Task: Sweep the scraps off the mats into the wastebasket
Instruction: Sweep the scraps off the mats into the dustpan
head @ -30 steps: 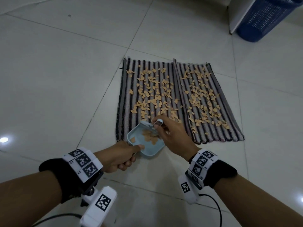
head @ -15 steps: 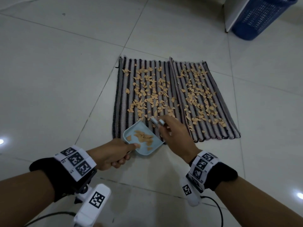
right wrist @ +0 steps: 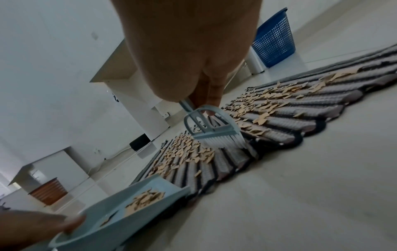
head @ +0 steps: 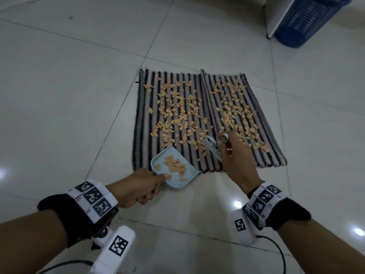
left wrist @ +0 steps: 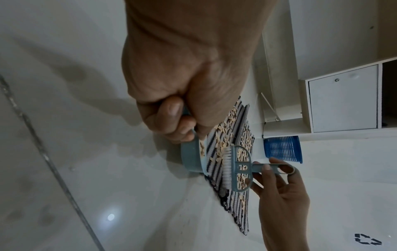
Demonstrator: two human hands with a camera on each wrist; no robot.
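Two striped mats lie side by side on the floor, the left mat [head: 146, 123] and the right mat [head: 262, 123], both strewn with tan paper scraps [head: 177, 113]. My left hand [head: 138, 184] grips the handle of a light blue dustpan [head: 189, 179] [right wrist: 111, 210] at the left mat's near edge, with a small heap of scraps in it. My right hand [head: 235, 155] holds a small blue brush [head: 212, 148] [left wrist: 236, 167] [right wrist: 212, 130] by its handle, white bristles on the mats near their seam. The blue wastebasket [head: 308, 20] stands far right.
White furniture [head: 274, 16] stands beside the wastebasket at the back right. Pale glossy floor tiles [head: 69, 95] surround the mats. A white cabinet with a door [left wrist: 343, 98] and low white tables [right wrist: 120, 71] line the wall. A cable [head: 280, 254] trails from my right wrist.
My right hand has drawn the brush away from the dustpan, rightward and farther onto the mats. The dustpan stays at the mat's near edge, tilted a little differently, with scraps in it.
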